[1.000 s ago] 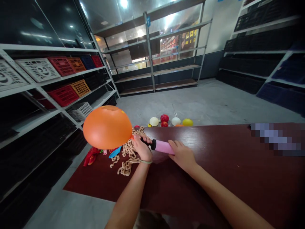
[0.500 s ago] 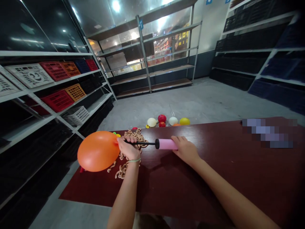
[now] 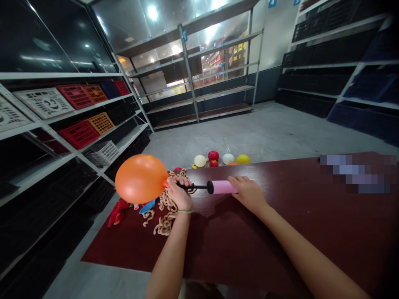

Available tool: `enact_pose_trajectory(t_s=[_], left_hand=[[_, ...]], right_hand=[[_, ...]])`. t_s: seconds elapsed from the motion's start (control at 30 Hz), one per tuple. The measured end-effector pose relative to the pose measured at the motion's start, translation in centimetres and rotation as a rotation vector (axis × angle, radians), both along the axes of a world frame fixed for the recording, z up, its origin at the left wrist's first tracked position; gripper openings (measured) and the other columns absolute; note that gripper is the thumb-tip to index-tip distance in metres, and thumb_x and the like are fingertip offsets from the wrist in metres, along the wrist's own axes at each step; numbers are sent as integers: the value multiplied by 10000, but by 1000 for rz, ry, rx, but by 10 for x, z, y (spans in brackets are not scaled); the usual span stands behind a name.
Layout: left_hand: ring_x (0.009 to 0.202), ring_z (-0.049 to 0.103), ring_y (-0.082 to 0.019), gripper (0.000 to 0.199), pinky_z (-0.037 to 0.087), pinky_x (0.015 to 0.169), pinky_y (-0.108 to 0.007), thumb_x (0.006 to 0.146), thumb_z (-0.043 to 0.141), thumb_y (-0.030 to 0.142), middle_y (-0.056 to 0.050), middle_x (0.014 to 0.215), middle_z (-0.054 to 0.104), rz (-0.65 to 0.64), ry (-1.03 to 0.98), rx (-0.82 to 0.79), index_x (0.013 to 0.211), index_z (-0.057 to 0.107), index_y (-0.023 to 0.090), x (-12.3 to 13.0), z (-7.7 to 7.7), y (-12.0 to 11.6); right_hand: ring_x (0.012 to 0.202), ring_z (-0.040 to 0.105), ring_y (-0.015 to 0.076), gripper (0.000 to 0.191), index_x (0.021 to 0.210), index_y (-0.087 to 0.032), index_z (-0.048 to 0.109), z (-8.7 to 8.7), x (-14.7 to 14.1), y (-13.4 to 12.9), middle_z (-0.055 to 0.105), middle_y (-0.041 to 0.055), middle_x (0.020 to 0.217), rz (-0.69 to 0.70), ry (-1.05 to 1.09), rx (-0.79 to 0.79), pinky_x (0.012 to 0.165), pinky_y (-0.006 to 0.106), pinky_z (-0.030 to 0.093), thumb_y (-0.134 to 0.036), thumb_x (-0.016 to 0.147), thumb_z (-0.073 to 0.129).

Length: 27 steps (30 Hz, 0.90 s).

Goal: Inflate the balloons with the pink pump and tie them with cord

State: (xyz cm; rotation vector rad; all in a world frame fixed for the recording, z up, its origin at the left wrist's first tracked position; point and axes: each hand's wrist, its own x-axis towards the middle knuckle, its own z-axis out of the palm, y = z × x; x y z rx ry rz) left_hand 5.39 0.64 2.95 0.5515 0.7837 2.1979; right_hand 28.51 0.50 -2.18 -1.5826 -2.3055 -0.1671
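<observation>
An inflated orange balloon [image 3: 141,179] sits over the nozzle end of a pink and black hand pump [image 3: 222,187]. My left hand [image 3: 181,194] is closed around the balloon's neck and the black end of the pump. Around the pink barrel's right end, my right hand [image 3: 249,193] is wrapped. A stretch of black rod shows between the hands. Beneath and beside my left hand lie tan curly pieces [image 3: 166,222]. Left of them are a flat blue balloon [image 3: 147,206] and a red crumpled item [image 3: 117,212].
The dark red table [image 3: 280,249] spans the foreground, with a pixelated patch at its right. Beyond its far edge are several balloons, including a yellow one [image 3: 243,159] and a white one [image 3: 228,158]. Shelves with crates [image 3: 77,135] stand left; more racks stand behind and right.
The orange balloon has moved up and right with my left hand, uncovering the blue balloon and red item. The pump's black end and my left hand are slightly nearer the pink barrel.
</observation>
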Motion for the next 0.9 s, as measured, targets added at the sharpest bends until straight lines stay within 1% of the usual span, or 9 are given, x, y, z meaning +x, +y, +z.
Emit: enact_pose_trajectory(t_s=[0.13, 0.27, 0.33, 0.43, 0.5, 0.6, 0.73, 0.83, 0.9], left_hand=[[432, 390, -95, 289, 356, 450, -246, 969, 441, 370, 61, 545, 395, 73, -76, -15, 730, 399, 213, -16, 10, 0], [423, 359, -78, 282, 313, 446, -223, 932, 511, 389, 80, 553, 361, 134, -100, -19, 753, 376, 218, -16, 10, -2], [415, 357, -72, 304, 303, 441, -214, 919, 532, 406, 83, 551, 357, 110, -79, -20, 742, 372, 217, -7, 5, -3], [409, 373, -77, 329, 317, 429, -216, 920, 517, 413, 72, 535, 371, 5, -14, -47, 698, 384, 210, 13, -6, -3], [408, 386, -82, 353, 337, 430, -221, 926, 505, 430, 66, 523, 377, -47, 14, -66, 676, 390, 208, 23, -12, -1], [419, 405, -87, 358, 359, 439, -225, 920, 520, 441, 63, 528, 393, -61, 24, -65, 678, 397, 208, 26, -16, 1], [439, 413, -95, 338, 375, 454, -237, 922, 509, 403, 59, 533, 396, -20, 19, -48, 673, 386, 210, 9, -8, 3], [438, 390, -90, 297, 355, 450, -235, 911, 510, 358, 66, 538, 376, 35, -35, -33, 691, 374, 213, -10, 2, 4], [437, 373, -82, 276, 335, 446, -229, 902, 522, 340, 72, 549, 360, 73, -86, -30, 710, 369, 214, -20, 8, 5]], right_hand=[[1008, 528, 233, 353, 1166, -241, 568, 0, 10, 6, 624, 54, 1074, -86, 17, 9, 735, 305, 343, -193, 817, 595], [976, 531, 234, 360, 1178, -232, 547, -3, -9, -5, 622, 56, 1043, -87, 36, 12, 679, 304, 326, -227, 821, 591], [966, 542, 227, 394, 1206, -239, 525, -3, -24, -14, 625, 52, 1049, -46, 47, -15, 652, 301, 315, -248, 818, 594], [968, 556, 215, 427, 1235, -257, 502, -2, -39, -23, 629, 42, 1068, -1, 66, -62, 639, 294, 308, -256, 818, 597], [971, 561, 213, 421, 1230, -260, 509, -2, -39, -23, 632, 40, 1065, 6, 64, -70, 663, 293, 316, -252, 820, 601], [975, 558, 221, 420, 1236, -262, 521, -2, -29, -17, 634, 43, 1063, 14, 42, -38, 733, 306, 325, -252, 825, 608], [999, 547, 227, 421, 1238, -270, 529, -3, -8, -4, 632, 38, 1076, -10, 21, -16, 750, 309, 314, -228, 825, 600], [1001, 542, 221, 359, 1173, -258, 555, -3, 5, 5, 628, 36, 1071, -67, 17, -17, 724, 303, 310, -202, 820, 585], [984, 539, 221, 303, 1124, -243, 567, 0, 8, 7, 628, 41, 1048, -88, 11, 0, 712, 302, 310, -202, 824, 576]])
